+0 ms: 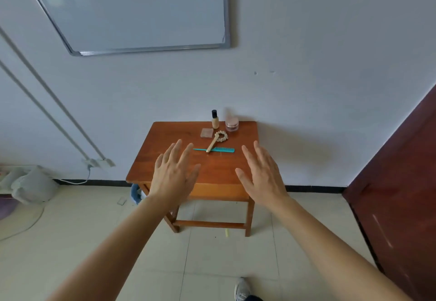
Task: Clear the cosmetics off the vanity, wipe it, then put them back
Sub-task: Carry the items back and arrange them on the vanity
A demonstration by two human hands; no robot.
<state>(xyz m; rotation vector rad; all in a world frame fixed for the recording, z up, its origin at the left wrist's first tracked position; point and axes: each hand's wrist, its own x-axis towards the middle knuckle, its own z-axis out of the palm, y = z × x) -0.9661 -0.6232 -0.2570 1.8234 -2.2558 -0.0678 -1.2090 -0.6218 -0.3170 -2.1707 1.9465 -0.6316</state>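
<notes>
Empty and spread flat, left hand (175,173) and right hand (262,173) above the near half of a wooden vanity table (165,150), with teal comb (214,150), foundation bottle (215,119) and pink jar (231,124) beyond the fingertips, toward the wall.

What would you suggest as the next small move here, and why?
Probably reach the left hand forward and pick up the teal comb: both hands are open and empty, every cosmetic is on the wooden table, and the comb lies nearest, with a gold-handled tool across it.
</notes>
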